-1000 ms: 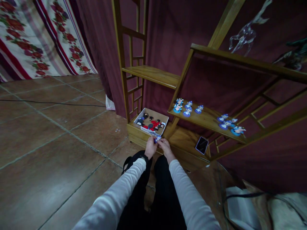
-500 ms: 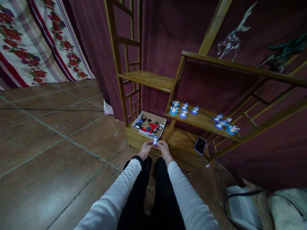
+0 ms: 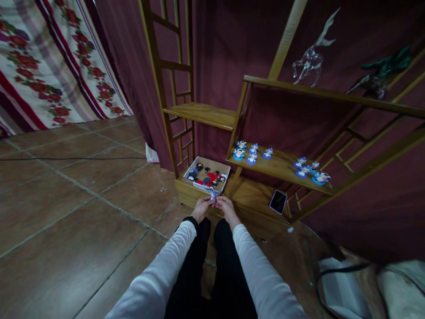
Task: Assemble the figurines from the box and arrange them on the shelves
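Observation:
A small white-and-purple figurine (image 3: 213, 195) is held between both my hands, just in front of the box. My left hand (image 3: 201, 209) pinches it from the left, a dark band round that wrist. From the other side, the fingers of my right hand (image 3: 227, 207) close on it. Right behind them, a shallow cardboard box (image 3: 226, 171) holds several red, black and dark figures lying loosely. Several similar figurines (image 3: 252, 158) with blue or purple bases stand on the shelf (image 3: 279, 168) to the right, in a left group and a right group.
A dark-screened phone or tablet (image 3: 278, 201) lies on the lower board at right. A clear glass horse (image 3: 310, 62) and a dark green statue (image 3: 381, 73) stand on the upper shelf. A cable (image 3: 66, 158) crosses the tiled floor; a pale bag (image 3: 403, 285) lies at lower right.
The figurine has turned slightly in my fingers and shows more purple. Both hands keep hold of it. The camera view has shifted a little.

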The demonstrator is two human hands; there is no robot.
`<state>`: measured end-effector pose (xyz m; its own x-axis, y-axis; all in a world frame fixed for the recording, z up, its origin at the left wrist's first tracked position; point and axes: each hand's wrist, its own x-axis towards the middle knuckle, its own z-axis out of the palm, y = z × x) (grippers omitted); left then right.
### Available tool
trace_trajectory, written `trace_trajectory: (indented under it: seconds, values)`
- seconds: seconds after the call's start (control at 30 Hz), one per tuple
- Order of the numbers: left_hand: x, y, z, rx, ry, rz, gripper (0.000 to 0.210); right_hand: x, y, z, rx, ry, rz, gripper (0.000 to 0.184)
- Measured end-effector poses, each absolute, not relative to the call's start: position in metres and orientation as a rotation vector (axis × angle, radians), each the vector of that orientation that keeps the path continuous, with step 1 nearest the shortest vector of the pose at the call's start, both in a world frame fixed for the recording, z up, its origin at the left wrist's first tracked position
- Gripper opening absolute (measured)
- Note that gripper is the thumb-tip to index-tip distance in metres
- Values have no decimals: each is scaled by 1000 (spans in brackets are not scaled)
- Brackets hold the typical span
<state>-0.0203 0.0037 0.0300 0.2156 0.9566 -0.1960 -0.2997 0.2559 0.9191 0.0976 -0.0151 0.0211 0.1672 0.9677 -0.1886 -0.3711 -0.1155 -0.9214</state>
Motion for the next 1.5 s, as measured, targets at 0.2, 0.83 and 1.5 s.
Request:
trace_trajectory:
  seconds: [0.2, 0.83, 1.5]
  values:
    - [-15, 3, 24, 864, 1017, 1139, 29, 98, -14, 17, -1146, -727, 1311, 20]
    - [-6, 4, 19, 1204, 1221, 1236, 30, 99, -9, 16, -1129, -625, 1286, 39]
    - [-3, 0, 15, 1592, 1325, 1238, 53, 100, -10, 24, -1169, -597, 1310, 33]
